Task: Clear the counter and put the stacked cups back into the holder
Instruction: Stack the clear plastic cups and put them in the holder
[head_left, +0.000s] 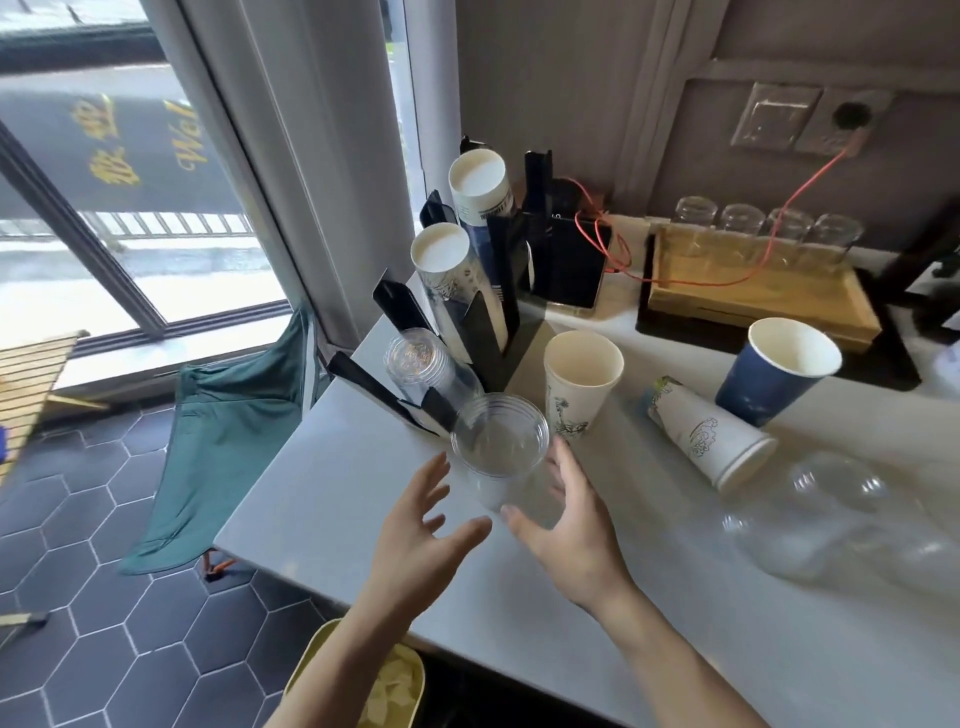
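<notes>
A clear plastic cup (498, 447) stands upright on the white counter (322, 483), in front of the black cup holder (493, 332). My right hand (566, 525) curls around the cup's right side, fingers behind it. My left hand (415, 525) is open just left of the cup, fingers spread, not touching it. The holder carries two stacks of white paper cups (457, 270) and a stack of clear cups (415, 364). Loose on the counter are an upright white paper cup (576, 384), a white paper cup lying on its side (706, 436), a blue paper cup (774, 374) and clear plastic cups lying on their sides (831, 519).
A wooden tray (753, 291) with upturned glasses stands at the back right, with a black device and an orange cable beside it. A green folding chair (228, 447) sits on the tiled floor to the left. A yellow bin (363, 680) is below the counter's front edge.
</notes>
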